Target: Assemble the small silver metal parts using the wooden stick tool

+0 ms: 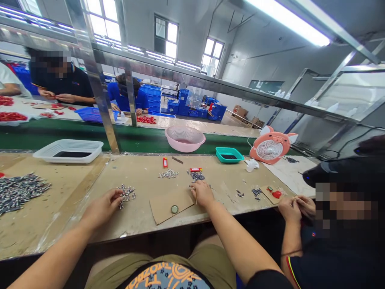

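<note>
**Left hand** [102, 208]: the thumb and fingers are drawn together in a tight pinch. The fingertips [119, 194] sit at the edge of a loose cluster of small striped metal parts [126, 194]. The pinch area is too small to determine whether a part is held.

**Right hand** [203, 193]: the fingers are curled downward and closed on a thin wooden stick [195, 197], the lower end of which projects below the hand. The hand is just beside the right edge of a cardboard sheet [170, 206], which carries a bottle cap [174, 209].

**Surroundings, relative to the hands:** Both hands are above a worn workbench [144, 172]. Directly ahead of the right hand is a small heap of parts [197, 176], with a second heap [168, 174] between the hands and farther forward. Two small red objects [165, 162] [196, 169] lie ahead of these heaps. A large spread of parts [18, 194] lies left of the left hand. Farther ahead are a white tray [69, 150], a green conveyor belt [129, 140], a pink bowl [184, 138] and a teal tray [229, 154]. To the right, a co-worker's hands [296, 208] are held together at the bench edge.
</note>
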`<state>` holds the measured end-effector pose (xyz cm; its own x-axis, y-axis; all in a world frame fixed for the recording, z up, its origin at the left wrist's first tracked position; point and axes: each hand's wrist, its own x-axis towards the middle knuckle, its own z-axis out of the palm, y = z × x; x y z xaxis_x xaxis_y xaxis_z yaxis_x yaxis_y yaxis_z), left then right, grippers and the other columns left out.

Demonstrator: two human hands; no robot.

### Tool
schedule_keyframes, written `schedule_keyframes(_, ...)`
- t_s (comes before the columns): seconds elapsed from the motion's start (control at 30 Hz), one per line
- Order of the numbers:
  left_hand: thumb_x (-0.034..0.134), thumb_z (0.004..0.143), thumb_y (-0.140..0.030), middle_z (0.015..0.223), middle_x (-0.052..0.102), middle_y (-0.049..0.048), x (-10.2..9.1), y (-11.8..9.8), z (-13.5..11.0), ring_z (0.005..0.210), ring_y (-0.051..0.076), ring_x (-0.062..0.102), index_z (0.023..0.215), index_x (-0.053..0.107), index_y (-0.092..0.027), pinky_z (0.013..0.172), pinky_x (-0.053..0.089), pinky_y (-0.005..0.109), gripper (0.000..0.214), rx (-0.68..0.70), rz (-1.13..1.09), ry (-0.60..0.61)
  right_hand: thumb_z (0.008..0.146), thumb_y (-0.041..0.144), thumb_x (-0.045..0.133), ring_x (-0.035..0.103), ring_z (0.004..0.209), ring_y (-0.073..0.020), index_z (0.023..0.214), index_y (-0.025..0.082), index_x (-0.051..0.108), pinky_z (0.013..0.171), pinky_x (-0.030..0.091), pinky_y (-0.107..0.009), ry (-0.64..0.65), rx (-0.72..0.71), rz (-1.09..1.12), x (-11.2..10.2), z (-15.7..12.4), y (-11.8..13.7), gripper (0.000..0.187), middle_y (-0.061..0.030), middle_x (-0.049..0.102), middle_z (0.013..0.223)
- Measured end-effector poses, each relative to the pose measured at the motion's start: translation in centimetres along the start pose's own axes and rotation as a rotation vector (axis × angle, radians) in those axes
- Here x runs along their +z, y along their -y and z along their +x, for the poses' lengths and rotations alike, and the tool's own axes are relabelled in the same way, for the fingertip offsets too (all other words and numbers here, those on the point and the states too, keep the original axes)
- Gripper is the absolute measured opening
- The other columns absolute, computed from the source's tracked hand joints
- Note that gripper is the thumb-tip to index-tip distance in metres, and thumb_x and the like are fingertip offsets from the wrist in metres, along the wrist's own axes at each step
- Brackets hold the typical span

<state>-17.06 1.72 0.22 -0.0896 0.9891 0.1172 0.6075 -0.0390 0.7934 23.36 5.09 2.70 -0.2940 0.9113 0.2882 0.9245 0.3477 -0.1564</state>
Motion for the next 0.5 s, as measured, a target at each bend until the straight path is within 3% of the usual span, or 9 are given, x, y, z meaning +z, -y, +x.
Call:
schedule_keyframes(0.2, 0.057, 0.071, -0.041, 0.082, 0.072, 0.0087, -0.9, -0.6, 1.7, 0.08, 0.031, 0.064, 0.089, 0.067, -0.022, 0.073, 0.043, 0.039, 0.028, 0.008, 0.124, 0.01, 0.082, 0.023, 0.056, 0.048, 0.101, -0.024, 0.089, 0.019, 0.068, 0.087, 0.034, -0.035, 0.147, 0.011, -0.083, 0.7, 3.5, -0.4, 0.014, -0.0095, 0.062, 0.096)
schedule_keyframes(0.33, 0.058, 0.072, -0.04, 0.098, 0.07, 0.0109, -1.6, -1.6, 1.7, 0.098, 0.033, 0.058, 0.092, 0.069, -0.021, 0.089, 0.038, 0.042, 0.029, 0.041, 0.091, -0.049, 0.082, 0.018, 0.053, 0.05, 0.099, -0.0268, 0.084, 0.014, 0.067, 0.086, 0.034, -0.038, 0.109, -0.01, -0.045, 0.3, 4.1, -0.4, 0.015, -0.0138, 0.062, 0.094)
schedule_keyframes(0.4, 0.058, 0.074, -0.039, 0.105, 0.068, 0.0118, -1.1, -2.6, 0.8, 0.106, 0.033, 0.054, 0.094, 0.068, -0.02, 0.095, 0.034, 0.042, 0.03, 0.061, 0.054, -0.082, 0.082, 0.016, 0.051, 0.052, 0.096, -0.0262, 0.086, 0.013, 0.066, 0.085, 0.036, -0.038, 0.065, -0.027, 0.006, 0.0, 3.8, 0.3, 0.016, -0.0139, 0.063, 0.091)
schedule_keyframes(0.5, 0.057, 0.077, -0.038, 0.104, 0.068, 0.0079, 1.5, -5.3, -2.0, 0.101, 0.027, 0.057, 0.095, 0.068, -0.023, 0.09, 0.04, 0.036, 0.026, 0.09, -0.05, -0.05, 0.084, 0.016, 0.049, 0.055, 0.089, -0.0206, 0.091, 0.015, 0.065, 0.082, 0.04, -0.032, 0.017, -0.081, 0.107, -0.3, 2.2, 2.6, 0.018, -0.0083, 0.064, 0.087)
